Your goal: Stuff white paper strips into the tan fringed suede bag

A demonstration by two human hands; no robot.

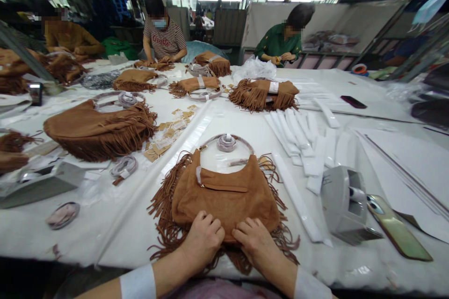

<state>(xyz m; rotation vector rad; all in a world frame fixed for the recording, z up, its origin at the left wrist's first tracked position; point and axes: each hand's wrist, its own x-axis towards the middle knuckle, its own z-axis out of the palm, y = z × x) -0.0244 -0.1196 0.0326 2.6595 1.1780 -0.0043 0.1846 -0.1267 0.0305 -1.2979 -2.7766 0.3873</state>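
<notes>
From where I'm standing, the brown bag (224,208) is lying on the white table (133,217) right in front of the person, zip pocket (224,184) facing up and handle (209,141) pointing away from them. Both hands are on it: left hand (205,238) near the bottom edge, and right hand (257,243) doing the same further right, with a small gap between the two. Fingers are bent on both, but their undersides are hidden, so I honestly can't tell if either grip is closed on the edge or just resting there. Long fringe (164,217) spills out both sides, and a wrapped strap coil (226,143) lies inside the handle's loop. Off to the right there's a bunch of white strips (316,161), then a grey tape dispenser (335,203) with a phone (403,229) just beside it. Over on the left: another fringed bag (91,126) and scattered tags (164,135). A co-worker in stripes (168,39) is across the table.
</notes>
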